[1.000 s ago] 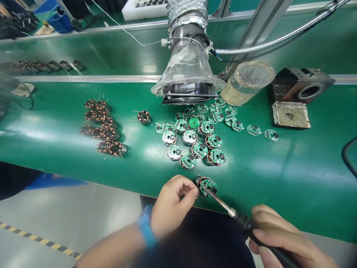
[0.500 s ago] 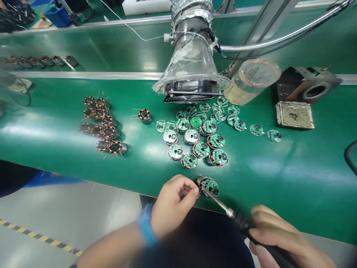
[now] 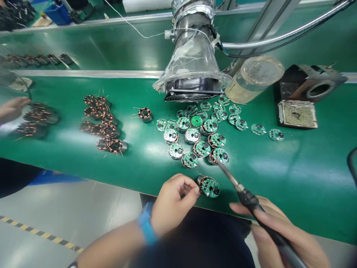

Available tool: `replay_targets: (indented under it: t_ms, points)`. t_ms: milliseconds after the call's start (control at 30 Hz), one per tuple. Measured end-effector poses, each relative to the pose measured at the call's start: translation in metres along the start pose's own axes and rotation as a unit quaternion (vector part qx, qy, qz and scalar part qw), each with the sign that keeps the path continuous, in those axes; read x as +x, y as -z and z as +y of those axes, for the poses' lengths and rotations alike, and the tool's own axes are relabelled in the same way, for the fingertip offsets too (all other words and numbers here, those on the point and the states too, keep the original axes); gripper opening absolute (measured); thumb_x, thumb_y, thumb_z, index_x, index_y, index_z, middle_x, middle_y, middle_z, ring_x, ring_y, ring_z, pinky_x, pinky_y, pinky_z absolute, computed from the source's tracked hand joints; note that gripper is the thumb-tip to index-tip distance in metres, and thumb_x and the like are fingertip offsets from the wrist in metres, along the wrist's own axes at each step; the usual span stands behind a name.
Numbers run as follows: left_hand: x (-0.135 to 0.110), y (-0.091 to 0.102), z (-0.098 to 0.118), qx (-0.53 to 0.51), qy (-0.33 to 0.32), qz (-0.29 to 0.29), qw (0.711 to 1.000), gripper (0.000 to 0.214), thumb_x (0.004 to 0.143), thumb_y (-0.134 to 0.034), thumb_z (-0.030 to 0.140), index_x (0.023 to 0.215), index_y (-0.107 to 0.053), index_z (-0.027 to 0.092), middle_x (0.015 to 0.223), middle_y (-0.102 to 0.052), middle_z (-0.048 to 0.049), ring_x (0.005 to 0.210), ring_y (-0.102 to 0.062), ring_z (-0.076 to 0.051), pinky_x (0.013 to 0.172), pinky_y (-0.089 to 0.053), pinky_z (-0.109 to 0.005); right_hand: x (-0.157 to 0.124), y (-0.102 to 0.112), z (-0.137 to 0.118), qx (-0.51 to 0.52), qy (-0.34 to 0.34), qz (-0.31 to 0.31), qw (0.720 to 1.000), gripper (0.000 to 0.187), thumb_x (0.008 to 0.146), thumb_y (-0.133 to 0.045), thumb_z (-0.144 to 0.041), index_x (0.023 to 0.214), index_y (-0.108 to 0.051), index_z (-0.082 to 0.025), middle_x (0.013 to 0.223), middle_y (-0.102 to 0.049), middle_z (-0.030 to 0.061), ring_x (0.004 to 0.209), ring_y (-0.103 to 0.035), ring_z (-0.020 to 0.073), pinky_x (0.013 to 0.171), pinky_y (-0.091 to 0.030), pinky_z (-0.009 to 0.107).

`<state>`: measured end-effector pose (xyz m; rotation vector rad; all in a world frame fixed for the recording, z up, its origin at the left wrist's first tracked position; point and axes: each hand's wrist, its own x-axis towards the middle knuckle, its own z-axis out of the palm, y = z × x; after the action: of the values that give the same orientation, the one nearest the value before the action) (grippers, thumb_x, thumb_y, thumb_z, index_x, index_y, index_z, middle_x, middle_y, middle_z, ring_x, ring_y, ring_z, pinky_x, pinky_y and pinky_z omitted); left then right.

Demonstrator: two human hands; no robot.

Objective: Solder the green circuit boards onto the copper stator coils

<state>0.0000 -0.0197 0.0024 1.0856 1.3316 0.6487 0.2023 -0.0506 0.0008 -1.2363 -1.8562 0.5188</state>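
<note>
My left hand (image 3: 174, 203) pinches a copper-wound coil with a round green circuit board (image 3: 209, 187) on its end, resting at the bench edge. My right hand (image 3: 267, 223) grips a soldering iron (image 3: 237, 184) by its black handle. The iron's tip sits at a board-topped coil (image 3: 219, 156), away from the piece in my left hand. Several round green boards (image 3: 202, 149) lie beyond, some on coils, others loose. Bare copper coils (image 3: 100, 123) stand grouped to the left, with one single coil (image 3: 145, 114) nearer the boards.
A clear funnel-shaped fume extractor with a fan (image 3: 192, 63) hangs over the green bench mat (image 3: 264, 175). To the right stand a taped cylinder (image 3: 255, 80), a metal block (image 3: 309, 83) and a solder-stained pad (image 3: 297, 114). A co-worker's blurred hand (image 3: 12, 109) is at far left beside blurred coils (image 3: 39, 115).
The iron's tip has swung up and away from the board in my left hand to a coil-mounted board farther out. A co-worker's hand and more coils have appeared at far left.
</note>
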Motion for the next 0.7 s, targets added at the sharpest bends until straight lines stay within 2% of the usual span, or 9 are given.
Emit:
replay_targets:
  t_ms: [100,233,333,533,600,633,700]
  points:
    - [-0.002,-0.002,0.001,0.010,0.005,0.006,1.000,0.010,0.080,-0.055,0.020,0.072,-0.058,0.014,0.072,-0.062,-0.0041,0.064,-0.057,-0.013,0.062,-0.048,-0.025,0.012,-0.021,-0.002,-0.066,0.074,-0.005,0.995,0.031,0.074,-0.058,-0.003,0.101,-0.054,-0.019,0.101,-0.065,0.0104,0.098,-0.060,0.0172,0.080,-0.051,0.031]
    - [-0.001,-0.003,-0.001,-0.022,0.013,0.024,0.999,0.013,0.082,-0.056,0.025,0.083,-0.063,0.013,0.073,-0.065,-0.0049,0.066,-0.062,-0.015,0.062,-0.052,-0.026,0.015,-0.037,0.002,-0.063,0.066,0.016,0.996,0.041,0.068,-0.068,-0.005,0.103,-0.050,-0.018,0.103,-0.064,0.0110,0.097,-0.061,0.0176,0.081,-0.051,0.032]
    - [0.005,-0.003,-0.001,0.002,-0.046,0.073,0.996,0.017,0.080,-0.061,0.022,0.093,-0.068,0.015,0.081,-0.067,-0.0055,0.068,-0.064,-0.014,0.061,-0.053,-0.025,0.013,-0.036,0.006,-0.030,0.041,0.020,0.999,0.044,0.068,-0.067,-0.004,0.105,-0.048,-0.018,0.104,-0.064,0.0099,0.097,-0.062,0.0162,0.082,-0.051,0.030]
    - [0.015,-0.013,0.002,0.075,-0.180,0.131,0.972,0.010,0.077,-0.065,0.013,0.083,-0.072,0.016,0.081,-0.071,-0.0036,0.074,-0.066,-0.014,0.069,-0.054,-0.022,0.013,-0.033,0.008,-0.013,0.042,0.007,0.999,0.045,0.069,-0.066,-0.004,0.107,-0.047,-0.019,0.107,-0.063,0.0093,0.101,-0.060,0.0157,0.084,-0.051,0.028]
    - [0.015,-0.012,0.002,0.148,-0.266,0.126,0.944,0.013,0.081,-0.060,0.011,0.089,-0.070,0.015,0.082,-0.071,-0.0048,0.076,-0.065,-0.014,0.071,-0.054,-0.024,0.012,-0.034,0.008,-0.008,0.045,0.004,0.999,0.045,0.069,-0.065,-0.003,0.107,-0.046,-0.018,0.108,-0.063,0.0101,0.103,-0.059,0.0160,0.086,-0.050,0.029]
    - [0.015,-0.009,0.001,0.205,-0.320,0.111,0.918,0.016,0.083,-0.057,0.011,0.094,-0.069,0.014,0.084,-0.070,-0.0059,0.078,-0.065,-0.015,0.072,-0.054,-0.026,0.012,-0.034,0.009,-0.006,0.045,0.002,0.999,0.045,0.069,-0.064,-0.003,0.107,-0.046,-0.018,0.109,-0.062,0.0104,0.105,-0.059,0.0162,0.087,-0.050,0.029]
    - [0.015,0.000,0.001,0.329,-0.415,0.057,0.846,0.022,0.087,-0.051,0.012,0.104,-0.065,0.012,0.086,-0.069,-0.0080,0.082,-0.063,-0.018,0.074,-0.054,-0.031,0.010,-0.035,0.010,-0.004,0.042,-0.002,0.999,0.045,0.069,-0.063,-0.002,0.108,-0.046,-0.018,0.111,-0.061,0.0106,0.106,-0.058,0.0165,0.088,-0.050,0.030]
